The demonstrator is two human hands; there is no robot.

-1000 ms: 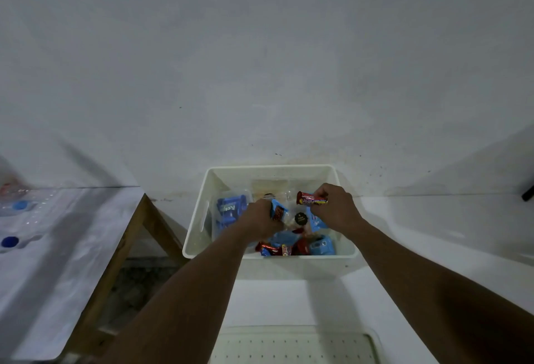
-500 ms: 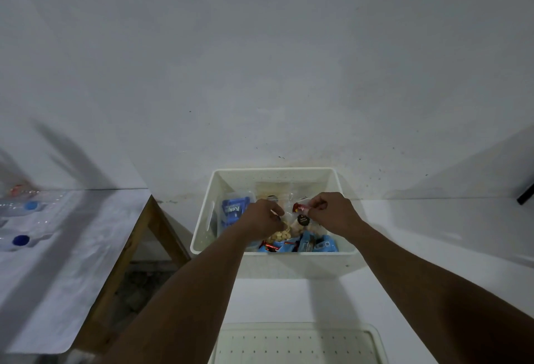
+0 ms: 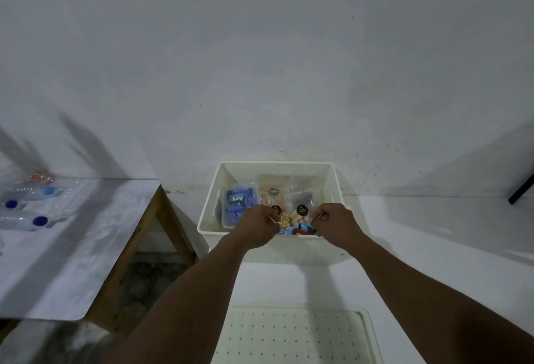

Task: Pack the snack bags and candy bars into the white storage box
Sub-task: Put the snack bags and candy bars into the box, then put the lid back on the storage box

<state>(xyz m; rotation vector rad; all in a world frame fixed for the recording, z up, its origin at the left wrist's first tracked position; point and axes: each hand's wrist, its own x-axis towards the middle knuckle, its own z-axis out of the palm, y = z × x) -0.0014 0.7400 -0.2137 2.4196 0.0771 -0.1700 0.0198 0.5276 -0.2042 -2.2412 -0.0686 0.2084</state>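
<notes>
The white storage box [image 3: 336, 187] stands on the white table against the wall. Inside it, a clear tub of blue candy packs [image 3: 238, 202] sits at the left, and clear snack bags with black round labels [image 3: 300, 204] lie in the middle. Blue and red candy bars [image 3: 297, 230] lie by the near wall. My left hand [image 3: 257, 226] and my right hand [image 3: 336, 223] hover over the box's near edge, fingers curled. Each pinches what looks like a pale edge of a clear bag of nuts [image 3: 289, 219] lying between them.
A white perforated lid [image 3: 291, 334] lies on the table close to me. A second table [image 3: 72, 248] at the left carries plastic bottles with blue caps [image 3: 40, 220]; a gap with a wooden leg separates the tables. A black bar [image 3: 521, 190] leans at the far right.
My right hand has let the red candy bar go into the box, and my left hand no longer holds the blue pack. Both hands have drawn back to the near edge.
</notes>
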